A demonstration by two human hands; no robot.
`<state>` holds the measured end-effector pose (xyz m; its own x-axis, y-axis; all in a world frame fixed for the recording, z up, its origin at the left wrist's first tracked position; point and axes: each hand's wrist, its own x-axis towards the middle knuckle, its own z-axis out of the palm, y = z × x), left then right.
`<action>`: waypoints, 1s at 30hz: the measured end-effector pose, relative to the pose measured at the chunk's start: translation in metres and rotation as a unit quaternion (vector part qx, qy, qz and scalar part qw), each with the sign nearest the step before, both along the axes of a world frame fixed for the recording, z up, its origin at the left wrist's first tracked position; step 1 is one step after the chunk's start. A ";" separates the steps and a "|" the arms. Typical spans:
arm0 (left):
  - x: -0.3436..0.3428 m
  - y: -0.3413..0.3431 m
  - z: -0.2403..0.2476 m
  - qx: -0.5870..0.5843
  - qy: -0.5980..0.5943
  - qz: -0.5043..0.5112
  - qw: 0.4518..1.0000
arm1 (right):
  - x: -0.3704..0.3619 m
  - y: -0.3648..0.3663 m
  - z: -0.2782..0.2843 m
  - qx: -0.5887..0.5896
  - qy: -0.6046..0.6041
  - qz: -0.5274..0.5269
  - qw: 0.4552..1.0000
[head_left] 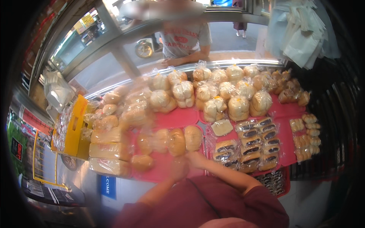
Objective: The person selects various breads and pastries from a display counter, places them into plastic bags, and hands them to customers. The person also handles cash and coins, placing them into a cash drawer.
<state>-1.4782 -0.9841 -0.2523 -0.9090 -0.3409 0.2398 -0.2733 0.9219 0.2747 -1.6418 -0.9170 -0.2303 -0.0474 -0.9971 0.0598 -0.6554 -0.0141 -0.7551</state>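
Observation:
Both my hands are close together at the near edge of the pink trays (178,118). My left hand (179,169) is smeared, and its fingers cannot be made out. Beside it, my right hand (195,159) lies just below a wrapped round loaf (193,137); its fingers are hidden or blurred too. Whether either hand holds anything does not show. Left of that loaf is another plastic-wrapped brown loaf (176,141), with more blurred ones beyond. A single bun (142,162) sits to the left of my left hand.
Bagged bread rolls (238,108) crowd the far side. Dark-filled buns (251,142) lie at right, near small rolls (303,147). Long wrapped loaves (108,151) and a yellow crate (79,127) stand at left. Plastic bags (304,34) hang upper right. Across the counter, a person (184,40) leans an arm.

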 end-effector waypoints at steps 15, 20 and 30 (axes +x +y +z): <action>-0.006 0.000 0.001 0.005 0.033 -0.021 0.999 | -0.380 0.085 0.262 -0.500 0.155 -0.688 0.502; -0.005 -0.003 -0.008 -0.063 0.056 -0.031 0.996 | -0.445 0.113 0.273 -0.536 -0.018 -0.687 0.491; -0.001 0.005 -0.005 -0.093 0.038 -0.009 0.995 | -0.422 0.134 0.290 -0.540 -0.419 -0.308 0.662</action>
